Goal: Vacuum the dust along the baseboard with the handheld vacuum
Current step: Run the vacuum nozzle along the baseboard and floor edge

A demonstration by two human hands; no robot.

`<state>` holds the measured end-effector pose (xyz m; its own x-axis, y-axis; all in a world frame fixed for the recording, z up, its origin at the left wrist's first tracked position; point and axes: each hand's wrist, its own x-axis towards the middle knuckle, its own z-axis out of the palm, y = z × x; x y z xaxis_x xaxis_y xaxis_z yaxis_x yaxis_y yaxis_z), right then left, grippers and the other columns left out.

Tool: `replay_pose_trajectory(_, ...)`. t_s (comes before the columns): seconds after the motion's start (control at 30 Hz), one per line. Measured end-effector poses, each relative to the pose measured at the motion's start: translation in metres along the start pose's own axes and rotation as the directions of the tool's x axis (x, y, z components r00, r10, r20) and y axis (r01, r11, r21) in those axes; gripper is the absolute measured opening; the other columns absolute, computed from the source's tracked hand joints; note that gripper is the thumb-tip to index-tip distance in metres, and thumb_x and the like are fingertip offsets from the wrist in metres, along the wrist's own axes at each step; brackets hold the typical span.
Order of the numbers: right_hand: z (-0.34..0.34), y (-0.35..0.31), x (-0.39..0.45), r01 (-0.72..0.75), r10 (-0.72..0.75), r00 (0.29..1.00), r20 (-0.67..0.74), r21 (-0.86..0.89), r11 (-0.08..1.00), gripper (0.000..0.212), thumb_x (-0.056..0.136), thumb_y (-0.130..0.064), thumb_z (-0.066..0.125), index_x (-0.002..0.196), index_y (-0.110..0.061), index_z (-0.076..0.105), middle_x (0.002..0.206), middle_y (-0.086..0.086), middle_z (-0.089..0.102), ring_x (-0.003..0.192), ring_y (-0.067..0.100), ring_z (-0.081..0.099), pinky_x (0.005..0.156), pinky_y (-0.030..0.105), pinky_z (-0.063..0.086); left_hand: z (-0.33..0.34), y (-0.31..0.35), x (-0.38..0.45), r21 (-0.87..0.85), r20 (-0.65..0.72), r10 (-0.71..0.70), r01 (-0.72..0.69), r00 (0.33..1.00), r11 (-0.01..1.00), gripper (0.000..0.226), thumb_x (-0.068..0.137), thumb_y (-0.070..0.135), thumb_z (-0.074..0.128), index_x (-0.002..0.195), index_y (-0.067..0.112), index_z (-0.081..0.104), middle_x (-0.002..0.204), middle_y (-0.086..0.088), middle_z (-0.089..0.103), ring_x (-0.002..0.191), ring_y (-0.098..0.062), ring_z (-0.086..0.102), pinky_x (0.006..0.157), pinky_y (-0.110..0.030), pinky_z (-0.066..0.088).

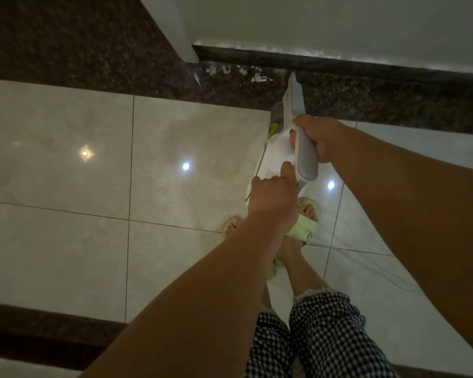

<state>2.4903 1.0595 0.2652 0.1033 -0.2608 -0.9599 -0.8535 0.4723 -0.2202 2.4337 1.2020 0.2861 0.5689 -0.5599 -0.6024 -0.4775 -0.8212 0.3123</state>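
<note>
White handheld vacuum (277, 156), yellow label (273, 128) unreadable; both hands gripping.

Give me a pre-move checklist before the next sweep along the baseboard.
1. Right hand grips the grey handle: ok.
2. Left hand steadies the rear of the handheld vacuum: ok.
3. Crevice nozzle tip at the foot of the dark baseboard: ok.
4. White debris left of the nozzle, uncollected: not ok.
5. Dust line on the baseboard's top edge, untouched: not ok.
6. Vacuum running: cannot tell.
</note>
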Motion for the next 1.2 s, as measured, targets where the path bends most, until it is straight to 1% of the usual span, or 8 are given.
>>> replay_pose_trajectory(0.07,-0.001,0.002,0.0,-0.005,0.005,1.0,0.001,0.008,1.0,0.024,0.091,-0.029,0.064,0.1,-0.009,0.054,0.079,0.003,0.06,0.067,0.012,0.057,0.083,0.031,0.052,0.0,0.001,-0.002,-0.003,-0.004,0.001,-0.001,1.0,1.0,0.051,0.087,0.026,0.061,0.123,0.015,0.027,0.073,0.006,0.047,0.072,-0.021,0.058,0.074,-0.036,0.03)
replay_pose_trajectory(0.17,-0.002,0.006,0.002,-0.026,0.025,0.999,0.026,0.038,0.999,0.036,0.088,-0.031,0.068,0.114,-0.009,0.058,0.083,0.003,0.065,0.068,0.012,0.06,0.093,0.034,0.053,0.001,0.001,-0.005,-0.009,-0.008,0.002,-0.002,1.0,1.0,0.049,0.087,0.026,0.06,0.122,0.015,0.027,0.07,0.007,0.045,0.072,-0.021,0.057,0.074,-0.036,0.031)
replay_pose_trajectory(0.3,-0.001,0.006,0.002,-0.028,0.026,0.999,0.039,0.032,0.999,0.039,0.087,-0.032,0.069,0.117,-0.009,0.059,0.086,0.004,0.067,0.07,0.012,0.061,0.093,0.035,0.053,0.003,0.003,-0.006,-0.043,-0.015,-0.002,0.001,1.0,0.999,0.049,0.086,0.025,0.06,0.122,0.015,0.027,0.08,0.004,0.058,0.077,-0.022,0.061,0.076,-0.037,0.032)
replay_pose_trajectory(0.43,-0.003,0.006,0.005,-0.014,0.014,1.0,0.023,-0.016,1.0,0.047,0.084,-0.035,0.071,0.121,-0.01,0.058,0.097,0.005,0.069,0.074,0.014,0.063,0.096,0.037,0.052,0.002,0.004,-0.006,-0.052,-0.024,-0.007,0.006,1.0,0.999,0.05,0.086,0.026,0.06,0.121,0.015,0.028,0.077,0.005,0.053,0.076,-0.022,0.061,0.076,-0.037,0.032)
replay_pose_trajectory(0.63,-0.001,0.0,0.005,0.002,-0.001,1.0,0.014,-0.053,0.999,0.026,0.089,-0.031,0.066,0.103,-0.01,0.058,0.081,0.002,0.064,0.067,0.01,0.06,0.062,0.027,0.053,-0.001,0.005,-0.003,-0.048,-0.014,-0.006,0.005,1.0,0.999,0.052,0.087,0.029,0.061,0.124,0.013,0.029,0.078,0.004,0.053,0.073,-0.022,0.057,0.08,-0.036,0.034)
replay_pose_trajectory(0.77,0.0,-0.005,0.007,-0.004,0.006,0.999,0.041,-0.059,0.998,0.037,0.089,-0.03,0.067,0.117,-0.008,0.06,0.079,0.003,0.065,0.061,0.011,0.06,0.06,0.027,0.054,-0.001,0.005,0.001,-0.084,-0.021,-0.017,0.016,1.0,0.996,0.055,0.085,0.028,0.063,0.125,0.013,0.029,0.084,0.003,0.06,0.078,-0.023,0.061,0.079,-0.036,0.034)
replay_pose_trajectory(1.07,0.003,-0.01,0.008,-0.001,0.004,0.999,0.04,-0.086,0.996,0.02,0.092,-0.029,0.063,0.096,-0.01,0.056,0.076,0.001,0.06,0.061,0.01,0.056,0.053,0.025,0.048,-0.008,0.003,0.002,-0.1,-0.007,-0.043,0.042,0.999,0.994,0.049,0.085,0.026,0.064,0.119,0.014,0.031,0.073,0.006,0.044,0.064,-0.02,0.043,0.079,-0.036,0.034)
replay_pose_trajectory(1.2,0.006,-0.01,0.013,-0.012,0.015,0.999,0.039,-0.075,0.997,0.028,0.09,-0.03,0.065,0.108,-0.009,0.06,0.077,0.002,0.063,0.062,0.01,0.058,0.055,0.026,0.05,-0.008,0.001,0.001,-0.088,0.003,-0.041,0.042,0.999,0.995,0.051,0.086,0.028,0.063,0.121,0.014,0.028,0.073,0.007,0.048,0.064,-0.019,0.045,0.08,-0.036,0.035)
